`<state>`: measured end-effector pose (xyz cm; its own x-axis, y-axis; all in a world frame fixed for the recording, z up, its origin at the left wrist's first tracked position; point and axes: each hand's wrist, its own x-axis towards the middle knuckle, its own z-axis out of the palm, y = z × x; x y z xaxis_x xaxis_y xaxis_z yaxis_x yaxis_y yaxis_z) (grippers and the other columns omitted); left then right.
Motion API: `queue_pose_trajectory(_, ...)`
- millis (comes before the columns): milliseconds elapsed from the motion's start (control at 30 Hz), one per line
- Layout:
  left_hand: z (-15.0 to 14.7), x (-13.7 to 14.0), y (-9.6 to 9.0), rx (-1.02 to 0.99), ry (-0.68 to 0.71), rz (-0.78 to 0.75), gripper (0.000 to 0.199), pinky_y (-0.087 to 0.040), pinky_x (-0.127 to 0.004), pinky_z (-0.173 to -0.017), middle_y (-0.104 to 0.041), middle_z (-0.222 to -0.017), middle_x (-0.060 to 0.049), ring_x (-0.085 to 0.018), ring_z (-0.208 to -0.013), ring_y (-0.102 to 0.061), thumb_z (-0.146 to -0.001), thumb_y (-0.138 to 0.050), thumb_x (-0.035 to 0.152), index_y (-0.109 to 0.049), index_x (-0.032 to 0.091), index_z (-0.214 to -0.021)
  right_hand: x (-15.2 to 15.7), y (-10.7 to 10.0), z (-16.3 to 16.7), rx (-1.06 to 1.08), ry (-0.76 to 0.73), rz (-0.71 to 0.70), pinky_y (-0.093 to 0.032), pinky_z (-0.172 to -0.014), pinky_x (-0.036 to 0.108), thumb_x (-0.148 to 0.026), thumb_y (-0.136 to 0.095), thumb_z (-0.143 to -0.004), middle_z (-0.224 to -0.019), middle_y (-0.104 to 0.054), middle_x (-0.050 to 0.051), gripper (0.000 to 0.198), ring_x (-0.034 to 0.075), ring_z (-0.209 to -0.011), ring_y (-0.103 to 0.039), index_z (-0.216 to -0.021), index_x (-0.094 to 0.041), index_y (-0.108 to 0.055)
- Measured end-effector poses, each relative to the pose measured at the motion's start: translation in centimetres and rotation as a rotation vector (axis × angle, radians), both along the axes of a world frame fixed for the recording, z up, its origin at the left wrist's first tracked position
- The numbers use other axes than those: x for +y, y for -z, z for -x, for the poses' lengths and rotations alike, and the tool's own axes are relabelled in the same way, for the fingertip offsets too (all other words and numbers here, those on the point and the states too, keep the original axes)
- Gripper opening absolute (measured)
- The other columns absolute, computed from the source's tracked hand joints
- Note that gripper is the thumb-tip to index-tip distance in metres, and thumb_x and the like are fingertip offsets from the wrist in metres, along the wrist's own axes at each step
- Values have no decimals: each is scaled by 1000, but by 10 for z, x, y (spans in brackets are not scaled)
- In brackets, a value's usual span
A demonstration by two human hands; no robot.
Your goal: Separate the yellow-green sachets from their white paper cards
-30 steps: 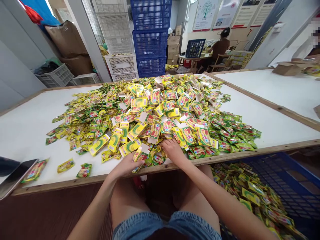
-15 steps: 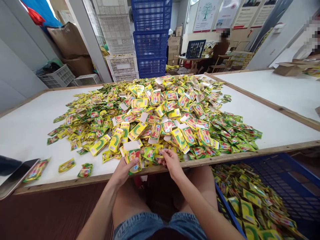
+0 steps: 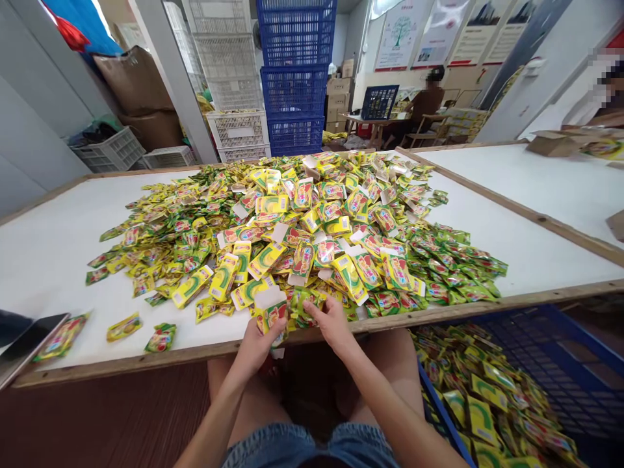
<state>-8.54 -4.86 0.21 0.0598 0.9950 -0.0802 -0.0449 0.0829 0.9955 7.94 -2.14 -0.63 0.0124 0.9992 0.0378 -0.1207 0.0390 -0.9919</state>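
My left hand (image 3: 256, 344) grips a small yellow, green and red printed box (image 3: 273, 313), its pale top flap standing up. Close on the right, my right hand (image 3: 335, 326) pinches a green and yellow candy packet (image 3: 303, 304) between thumb and fingers, beside the box. Both hands are over the table's wooden front edge. Beyond them spreads a big heap of similar boxes (image 3: 302, 260) and small packets, many boxes with white flaps out. Green packets (image 3: 439, 260) lie at the heap's right side.
A blue crate (image 3: 541, 331) full of filled-looking boxes stands at lower right, below the table. A phone (image 3: 36, 344) and several loose packets (image 3: 160, 338) lie at left. Stacked blue crates (image 3: 295, 91) rise behind; a person (image 3: 429, 97) sits at a far table.
My left hand has moved slightly right with the box. My right hand has lifted a green packet from the heap's front and brought it close to the box.
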Motion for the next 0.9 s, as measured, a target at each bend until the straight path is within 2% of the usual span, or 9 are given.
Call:
queue_pose_trajectory(67,-1,3,-4,-39,4,29,40,-46,-35,-82,-69,-92,-9,-24,-88,-63,-69,-65,39,-62,13,-100,2,-10,-5,-62,48,-104,-46,-69,29,-37,-60,-74,-79,-63,3,24,17,-76,-57,-89,-17,-59)
queue_pose_trajectory(133,-4,5,-10,-25,64,50,32,-47,-31,-75,-69,-79,-7,-20,-77,-63,-69,-66,38,-63,13,-89,2,-25,-10,-145,41,-202,-46,-70,28,-33,-57,-78,-81,-63,3,20,17,-76,-57,-91,-19,-58)
queue_pose_trajectory(233,-12,5,-18,-1,189,56,26,-46,-27,-61,-63,-63,-2,-16,-60,-58,-68,-66,37,-61,14,-77,1,-49,-13,-346,-28,-354,-46,-70,28,-27,-55,-80,-85,-63,3,16,17,-78,-58,-94,-20,-58)
queue_pose_trajectory(367,-18,1,-26,17,276,60,23,-43,-24,-54,-58,-60,-1,-14,-55,-54,-70,-64,37,-57,15,-75,1,-65,-18,-589,-142,-509,-45,-74,28,-19,-53,-80,-88,-64,3,14,17,-84,-58,-93,-20,-58)
queue_pose_trajectory(500,-17,-4,-32,15,355,98,24,-42,-24,-52,-58,-59,0,-14,-53,-54,-70,-64,37,-56,15,-79,-2,-65,-24,-640,-156,-536,-45,-74,27,-18,-53,-81,-89,-64,3,15,16,-85,-59,-95,-20,-57)
queue_pose_trajectory(633,-19,-6,-27,42,356,107,22,-41,-23,-50,-58,-58,-1,-12,-50,-53,-70,-63,35,-56,15,-72,-4,-67,-26,-816,-344,-519,-43,-73,26,-12,-50,-81,-89,-65,3,19,16,-85,-59,-94,-20,-59)
queue_pose_trajectory(800,-25,-4,-14,33,406,113,24,-40,-23,-49,-60,-60,-2,-12,-50,-54,-70,-63,36,-58,13,-72,1,-85,-29,-1079,-527,-443,-41,-72,24,-11,-52,-77,-88,-66,3,24,16,-84,-60,-96,-21,-62)
queue_pose_trajectory(900,-27,0,-13,16,403,94,25,-41,-22,-51,-60,-59,-2,-12,-52,-55,-71,-63,36,-58,12,-70,4,-97,-30,-1141,-583,-459,-40,-73,25,-15,-53,-78,-91,-66,3,23,17,-85,-59,-98,-22,-61)
